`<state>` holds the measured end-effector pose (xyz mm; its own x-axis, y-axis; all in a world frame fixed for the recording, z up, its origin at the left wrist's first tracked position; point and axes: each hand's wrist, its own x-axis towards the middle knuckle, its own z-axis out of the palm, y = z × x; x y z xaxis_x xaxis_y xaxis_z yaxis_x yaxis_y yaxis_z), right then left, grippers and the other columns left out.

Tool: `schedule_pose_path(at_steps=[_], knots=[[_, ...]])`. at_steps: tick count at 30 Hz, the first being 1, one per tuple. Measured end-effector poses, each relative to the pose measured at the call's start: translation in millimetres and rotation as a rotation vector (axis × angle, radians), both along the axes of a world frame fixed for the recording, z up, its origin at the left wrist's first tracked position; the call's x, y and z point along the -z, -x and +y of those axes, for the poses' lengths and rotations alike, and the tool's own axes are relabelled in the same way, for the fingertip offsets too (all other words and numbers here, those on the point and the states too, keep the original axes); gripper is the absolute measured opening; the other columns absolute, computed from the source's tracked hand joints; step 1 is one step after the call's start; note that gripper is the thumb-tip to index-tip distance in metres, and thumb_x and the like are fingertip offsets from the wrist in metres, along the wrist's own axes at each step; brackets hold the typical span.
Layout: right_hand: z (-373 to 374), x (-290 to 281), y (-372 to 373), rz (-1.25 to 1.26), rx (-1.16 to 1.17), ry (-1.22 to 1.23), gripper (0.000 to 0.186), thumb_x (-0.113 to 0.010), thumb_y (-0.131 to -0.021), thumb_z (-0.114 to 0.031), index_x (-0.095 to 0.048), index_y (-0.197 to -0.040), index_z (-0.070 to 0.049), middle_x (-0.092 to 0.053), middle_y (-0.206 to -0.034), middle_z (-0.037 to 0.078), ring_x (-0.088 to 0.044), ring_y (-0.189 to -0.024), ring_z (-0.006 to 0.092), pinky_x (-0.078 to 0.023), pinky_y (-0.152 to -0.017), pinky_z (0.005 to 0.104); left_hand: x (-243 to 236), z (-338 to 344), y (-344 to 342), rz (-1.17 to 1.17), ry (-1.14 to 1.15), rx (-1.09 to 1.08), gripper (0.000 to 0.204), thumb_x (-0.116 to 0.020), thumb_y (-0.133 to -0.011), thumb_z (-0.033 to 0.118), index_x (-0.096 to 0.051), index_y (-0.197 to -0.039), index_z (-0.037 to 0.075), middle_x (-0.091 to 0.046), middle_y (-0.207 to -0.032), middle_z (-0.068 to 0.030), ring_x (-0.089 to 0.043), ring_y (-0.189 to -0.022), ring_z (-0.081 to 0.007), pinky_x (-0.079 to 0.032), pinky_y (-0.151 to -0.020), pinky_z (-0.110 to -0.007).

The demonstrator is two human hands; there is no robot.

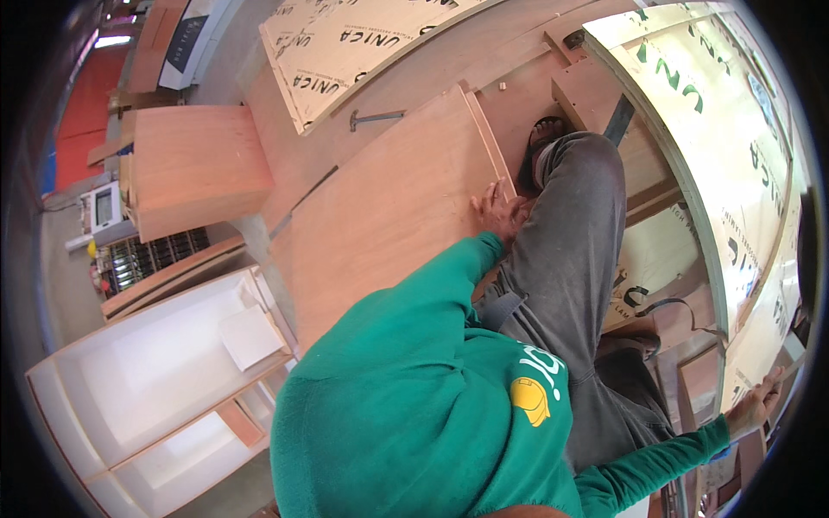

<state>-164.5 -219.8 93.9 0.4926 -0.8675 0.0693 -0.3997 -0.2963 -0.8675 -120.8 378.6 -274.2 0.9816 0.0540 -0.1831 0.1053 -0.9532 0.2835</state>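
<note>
My left hand (499,211) lies on the edge of a large reddish-brown wooden board (389,207), its fingers spread beside my raised knee. Out at the lower right, my right hand (753,406) is closed by the lower end of a curved-looking panel (734,147) covered in pale printed film. What its fingers hold is too small to make out. A narrow wooden strip (490,142) runs along the board's right edge, just beyond my left hand.
A hammer (376,117) lies past the board, near another film-covered panel (345,60). On the left are a wooden box (199,173) and a white-lined cabinet (147,345). A dark strap (669,304) lies by my foot. Wooden framing (596,95) stands beyond my knee.
</note>
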Motion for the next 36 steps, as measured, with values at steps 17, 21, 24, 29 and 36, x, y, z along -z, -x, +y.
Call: schedule_pose_path(at_steps=[17, 21, 24, 29, 36], knots=[[-3, -16, 7, 0.176, -0.109, -0.045, 0.049, -0.060, -0.118, -0.047, -0.071, -0.153, -0.014, -0.055, -0.081, -0.009, -0.043, -0.065, 0.0014, -0.034, -0.057, 0.0197, 7, -3, -2, -0.007, -0.013, -0.014, 0.040, -0.069, -0.100, 0.059, -0.075, -0.136, 0.043, -0.041, -0.179, -0.0090, -0.033, -0.165, -0.0344, -0.020, -0.125, -0.082], [-36, 16, 47, 0.046, -0.231, 0.074, 0.040, -0.059, -0.116, -0.016, -0.067, -0.153, -0.003, -0.065, -0.100, -0.003, -0.054, -0.080, 0.0043, -0.047, -0.071, 0.0208, -1, -17, -62, -0.113, 0.047, 0.108, 0.040, -0.067, -0.102, 0.058, -0.075, -0.136, 0.039, -0.043, -0.176, -0.0094, -0.036, -0.162, -0.0338, -0.023, -0.123, -0.079], [18, -8, 13, -0.006, -0.376, -0.103, 0.046, -0.058, -0.105, -0.008, -0.068, -0.150, -0.003, -0.068, -0.103, 0.000, -0.064, -0.088, 0.0106, -0.056, -0.084, 0.0297, 1, -37, -104, -0.124, 0.114, 0.121, 0.040, -0.066, -0.103, 0.057, -0.075, -0.136, 0.037, -0.046, -0.174, -0.0097, -0.039, -0.159, -0.0334, -0.026, -0.122, -0.077], [26, -55, -3, 0.233, -0.141, 0.161, 0.035, -0.063, -0.117, -0.036, -0.073, -0.114, -0.002, -0.067, -0.078, 0.002, -0.061, -0.066, 0.0085, -0.051, -0.059, 0.0268, -11, -108, -160, 0.015, 0.145, 0.149, 0.040, -0.064, -0.105, 0.056, -0.075, -0.136, 0.032, -0.049, -0.171, -0.0102, -0.044, -0.155, -0.0327, -0.031, -0.119, -0.073], [-29, -62, 51, 0.226, -0.153, 0.534, 0.026, -0.064, -0.114, -0.023, -0.074, -0.132, -0.008, -0.078, -0.096, 0.005, -0.073, -0.086, 0.0135, -0.059, -0.078, 0.0336, -30, -145, -171, 0.135, 0.220, 0.163, 0.041, -0.062, -0.108, 0.053, -0.075, -0.137, 0.027, -0.054, -0.166, -0.0109, -0.050, -0.150, -0.0317, -0.037, -0.116, -0.068]])
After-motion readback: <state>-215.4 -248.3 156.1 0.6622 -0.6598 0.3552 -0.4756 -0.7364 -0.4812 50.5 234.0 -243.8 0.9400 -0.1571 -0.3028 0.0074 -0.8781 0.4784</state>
